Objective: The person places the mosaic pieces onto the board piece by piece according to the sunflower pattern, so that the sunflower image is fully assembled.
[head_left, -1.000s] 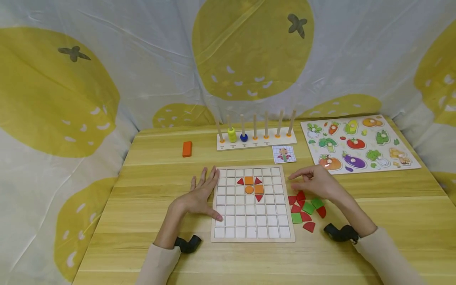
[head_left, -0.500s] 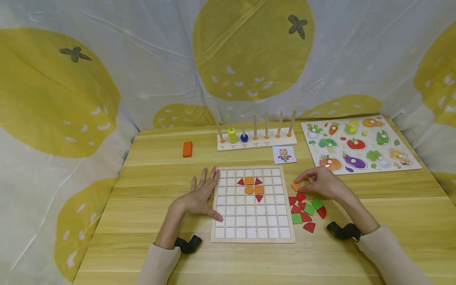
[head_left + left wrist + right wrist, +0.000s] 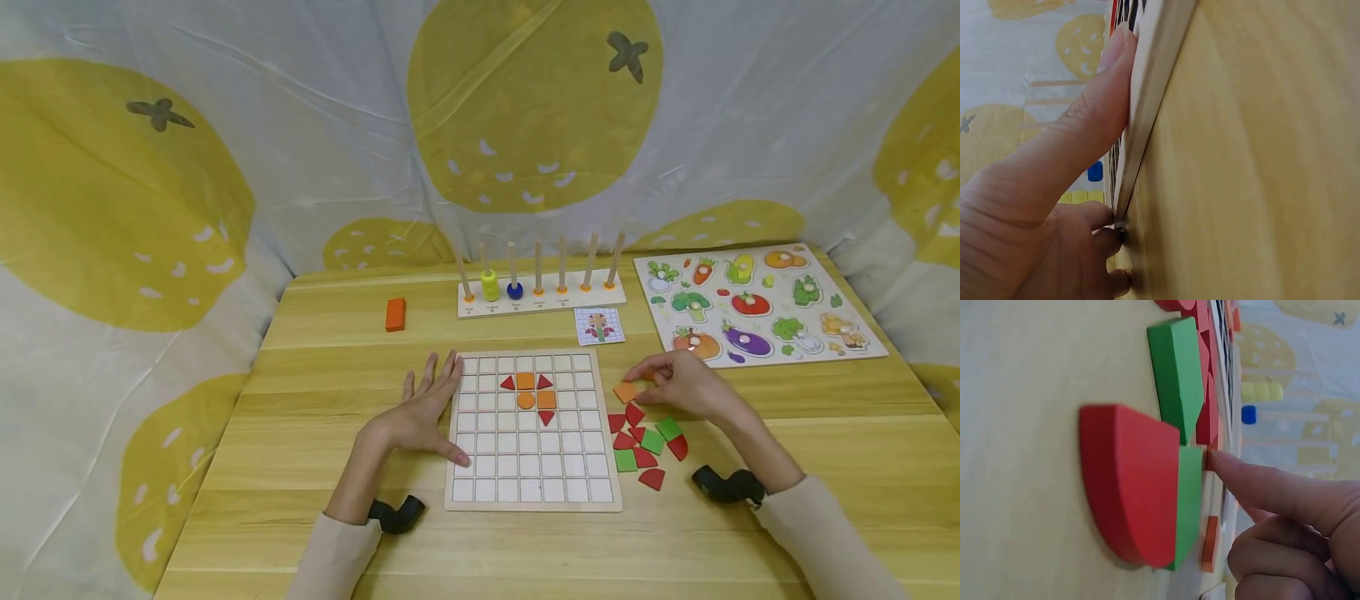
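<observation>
orange is the tile (image 3: 625,391) we pinch in our right hand (image 3: 686,385), fingers curled round it at centre right of the frame, just past the right edge of the grid board (image 3: 531,492) and above the loose red and green pieces (image 3: 643,446). our left hand (image 3: 420,408) lies flat with straight fingers, thumb pressed on the board's left edge, holding nothing. we judge the grip shallow: the tile could slip onto the worktop (image 3: 315,367), or nudge the small figure (image 3: 527,392) already laid in the squares.
</observation>
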The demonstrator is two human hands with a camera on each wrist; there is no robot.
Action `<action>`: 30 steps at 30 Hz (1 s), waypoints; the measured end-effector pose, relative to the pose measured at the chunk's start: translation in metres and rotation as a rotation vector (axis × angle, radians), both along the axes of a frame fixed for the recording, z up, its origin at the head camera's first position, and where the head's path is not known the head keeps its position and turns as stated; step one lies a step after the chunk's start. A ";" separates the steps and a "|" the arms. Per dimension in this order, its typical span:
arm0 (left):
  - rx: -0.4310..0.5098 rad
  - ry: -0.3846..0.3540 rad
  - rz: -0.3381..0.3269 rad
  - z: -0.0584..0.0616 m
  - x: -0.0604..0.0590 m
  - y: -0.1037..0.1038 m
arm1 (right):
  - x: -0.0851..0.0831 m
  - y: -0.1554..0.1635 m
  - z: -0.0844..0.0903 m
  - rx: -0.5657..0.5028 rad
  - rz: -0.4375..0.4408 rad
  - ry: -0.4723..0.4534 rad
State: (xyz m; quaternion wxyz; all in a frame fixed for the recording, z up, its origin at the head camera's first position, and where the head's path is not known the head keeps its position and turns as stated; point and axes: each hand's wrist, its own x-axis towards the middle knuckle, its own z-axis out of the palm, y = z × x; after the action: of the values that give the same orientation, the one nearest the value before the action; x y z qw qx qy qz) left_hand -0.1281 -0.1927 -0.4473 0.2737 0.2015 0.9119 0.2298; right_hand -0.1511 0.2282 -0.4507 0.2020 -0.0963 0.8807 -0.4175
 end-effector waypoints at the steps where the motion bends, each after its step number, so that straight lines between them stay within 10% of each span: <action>1: -0.001 0.000 0.001 0.000 0.000 0.000 | 0.000 0.000 -0.001 -0.004 0.001 -0.003; 30: -0.001 0.018 -0.011 -0.004 -0.002 -0.004 | 0.007 -0.042 0.010 -0.020 0.000 0.045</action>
State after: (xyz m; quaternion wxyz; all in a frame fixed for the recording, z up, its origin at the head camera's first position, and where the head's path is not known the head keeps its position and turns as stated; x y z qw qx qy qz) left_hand -0.1304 -0.1965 -0.4513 0.2667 0.2083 0.9134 0.2262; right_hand -0.1440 0.1866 -0.4409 0.1812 -0.1079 0.8807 -0.4241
